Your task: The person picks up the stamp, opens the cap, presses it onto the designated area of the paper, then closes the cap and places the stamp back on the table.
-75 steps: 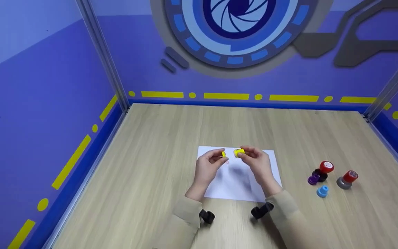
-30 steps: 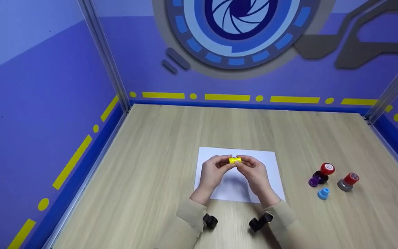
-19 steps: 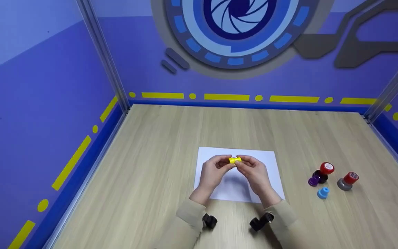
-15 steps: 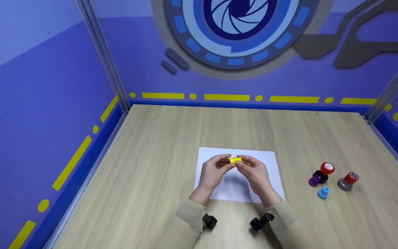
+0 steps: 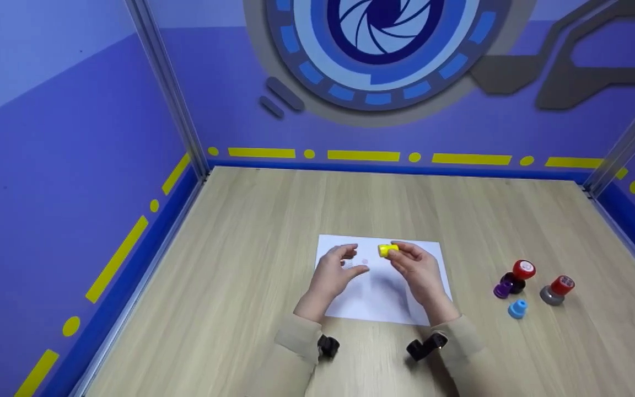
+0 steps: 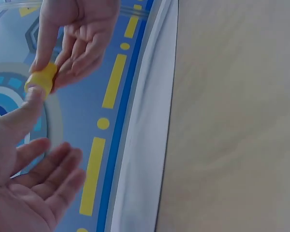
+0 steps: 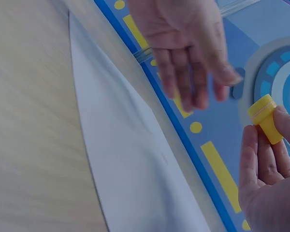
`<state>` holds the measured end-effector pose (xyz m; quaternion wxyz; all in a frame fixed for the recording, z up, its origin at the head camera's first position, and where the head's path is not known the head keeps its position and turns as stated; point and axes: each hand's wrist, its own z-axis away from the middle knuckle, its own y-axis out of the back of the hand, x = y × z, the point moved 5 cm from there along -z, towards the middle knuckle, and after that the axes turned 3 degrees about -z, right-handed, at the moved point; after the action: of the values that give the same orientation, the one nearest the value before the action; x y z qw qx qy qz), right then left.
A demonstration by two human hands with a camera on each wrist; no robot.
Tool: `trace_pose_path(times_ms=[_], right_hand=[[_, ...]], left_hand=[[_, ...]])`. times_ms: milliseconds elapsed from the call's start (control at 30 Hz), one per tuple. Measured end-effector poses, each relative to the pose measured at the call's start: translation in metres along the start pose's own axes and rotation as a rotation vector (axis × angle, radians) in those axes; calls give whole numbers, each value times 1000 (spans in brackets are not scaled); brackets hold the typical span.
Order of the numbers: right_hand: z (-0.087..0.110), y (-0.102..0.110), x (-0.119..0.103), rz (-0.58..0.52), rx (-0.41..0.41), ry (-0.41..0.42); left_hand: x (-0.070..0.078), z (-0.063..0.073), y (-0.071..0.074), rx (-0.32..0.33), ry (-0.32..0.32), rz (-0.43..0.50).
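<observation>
I hold the yellow stamp (image 5: 388, 251) over the far part of the paper (image 5: 383, 303), pinched between the thumb and fingers of my right hand (image 5: 419, 270); a seam runs round it near one end, so I take the cap to be on. My left hand (image 5: 331, 275), over the left side of the paper, is spread wide, thumb and fingers well apart and nothing between them. On the paper, near its far edge, a faint pink mark (image 5: 365, 261) shows between my hands, and left of it there may be a second, greyish one, too pale for me to be sure. So I judge that some stamping is done and the yellow stamp is closed up; what seems left is to put it down, and perhaps to use others. Counting up: one sheet of paper, one yellow stamp in my grip, and four more stamps to the right of the paper — one red and black (image 5: 524, 269), one red and grey (image 5: 563, 285), one purple (image 5: 502, 290), one light blue (image 5: 517, 309). The blue one sits nearest to me, apart from the rest; the purple one is right beside the red and black one, touching or not I cannot tell. That makes five stamps, and one mark I can vouch for.
</observation>
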<state>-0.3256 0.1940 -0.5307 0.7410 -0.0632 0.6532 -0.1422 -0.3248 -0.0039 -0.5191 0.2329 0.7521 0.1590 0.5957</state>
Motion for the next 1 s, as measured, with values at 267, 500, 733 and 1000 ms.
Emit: trace_pose_path(times_ms=[267,500,733,1000], right_hand=[[-16,33,-20,80,44,13],[-39,68,-46,363,195,69],[-59,92,-57,558,307,88],[-72,110,-55,659,354,61]], left_hand=[[-12,5,-2,-218,135,-332],[-17,7,-2,-326,146,-447],[-25,11,-2,-374,182,-457],[-28,13,-5,-446,185,-509]])
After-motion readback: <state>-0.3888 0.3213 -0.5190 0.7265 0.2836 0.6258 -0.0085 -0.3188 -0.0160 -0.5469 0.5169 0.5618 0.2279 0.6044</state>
